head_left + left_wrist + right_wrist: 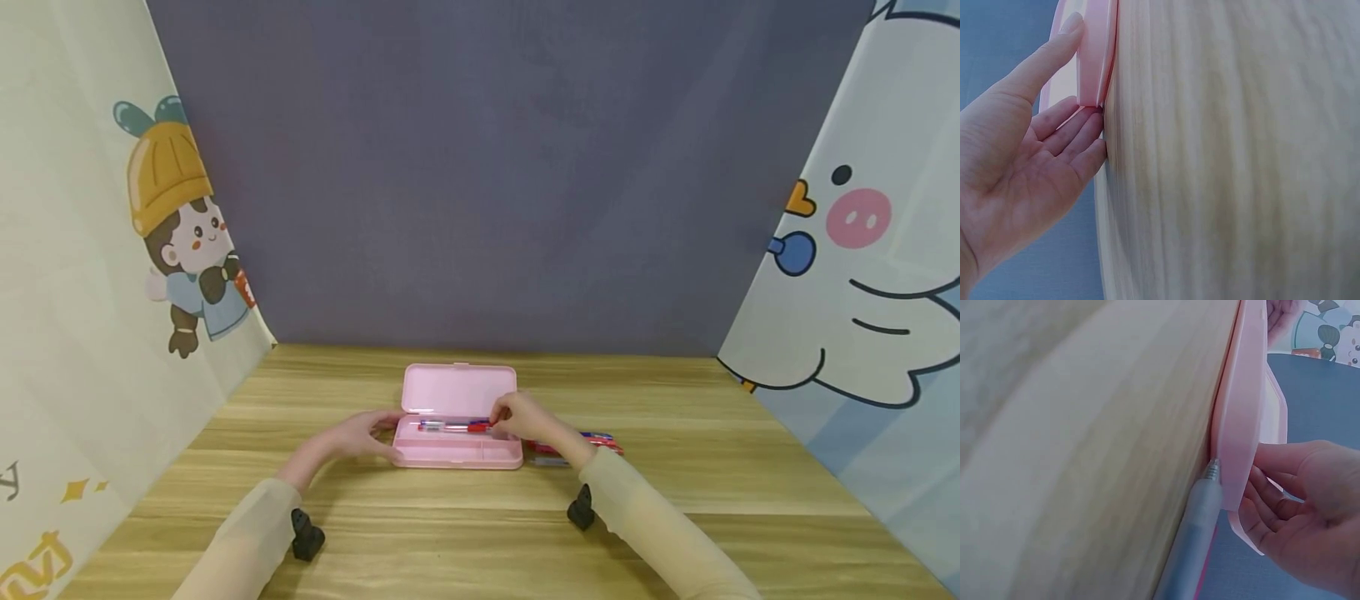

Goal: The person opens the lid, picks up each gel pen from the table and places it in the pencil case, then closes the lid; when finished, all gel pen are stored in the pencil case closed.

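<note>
A pink pencil case (438, 455) lies open on the table, its lid (459, 389) tilted back behind it. My left hand (367, 434) holds the case's left end; in the left wrist view the thumb (1072, 25) lies on the front wall and the fingers touch the end. My right hand (521, 416) reaches over the right part of the case and pinches the red end of a clear pen (453, 427) in the back compartment. In the right wrist view the case wall hides those fingertips. Another pen, with a blue end, lies beside it.
Several red and blue pens (611, 444) lie on the table just right of the case, partly behind the right forearm. A grey-barrelled pen (1192, 531) points at the case's front right corner. A dark panel (480, 183) stands behind the wooden table (450, 533).
</note>
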The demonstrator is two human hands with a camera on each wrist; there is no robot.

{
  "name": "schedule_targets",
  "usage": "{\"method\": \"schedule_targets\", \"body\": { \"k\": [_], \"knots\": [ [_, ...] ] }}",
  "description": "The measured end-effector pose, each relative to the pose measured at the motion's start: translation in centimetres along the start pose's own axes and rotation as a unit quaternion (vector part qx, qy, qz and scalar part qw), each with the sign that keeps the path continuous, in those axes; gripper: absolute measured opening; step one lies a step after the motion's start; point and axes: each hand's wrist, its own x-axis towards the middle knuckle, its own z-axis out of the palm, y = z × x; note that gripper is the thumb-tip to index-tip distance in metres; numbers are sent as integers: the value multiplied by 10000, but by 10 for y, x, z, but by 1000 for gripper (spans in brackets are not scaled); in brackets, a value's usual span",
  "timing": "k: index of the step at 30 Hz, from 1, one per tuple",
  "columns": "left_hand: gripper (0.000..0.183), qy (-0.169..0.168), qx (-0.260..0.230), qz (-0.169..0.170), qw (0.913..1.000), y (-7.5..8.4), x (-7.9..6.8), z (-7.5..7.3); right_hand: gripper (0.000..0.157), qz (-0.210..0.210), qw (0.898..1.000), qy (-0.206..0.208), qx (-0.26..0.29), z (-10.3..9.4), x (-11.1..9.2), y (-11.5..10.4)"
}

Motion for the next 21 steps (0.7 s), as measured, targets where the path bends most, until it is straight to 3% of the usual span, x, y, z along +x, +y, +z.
{"method": "schedule_targets", "body": {
  "k": [11, 21],
  "knots": [
    [79, 15, 5, 46, 10000, 0, -1, 0, 4, -103, 9999, 39, -71, 0, 1, 0],
    [79, -22, 27, 48, 10000, -1, -1, -1, 6, 125, 9998, 32, -131, 1, 0, -1]
  ]
}}
